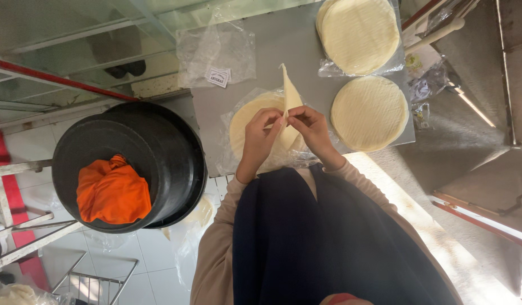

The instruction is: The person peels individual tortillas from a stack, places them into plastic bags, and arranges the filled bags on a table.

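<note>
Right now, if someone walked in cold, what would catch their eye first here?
Probably the bright orange cloth bunched inside the big black tub at left. Next, both hands, left hand and right hand, pinching a folded pale dough sheet at centre. Round stacks of dough discs lie on the grey table to the right.

Pale thin dough sheet (289,99), folded to a narrow point, held upright above round dough stack (244,121)

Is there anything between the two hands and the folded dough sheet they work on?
Nothing visible. The left hand and the right hand both already pinch the folded dough sheet directly, above the round stack on its plastic wrap.
</note>
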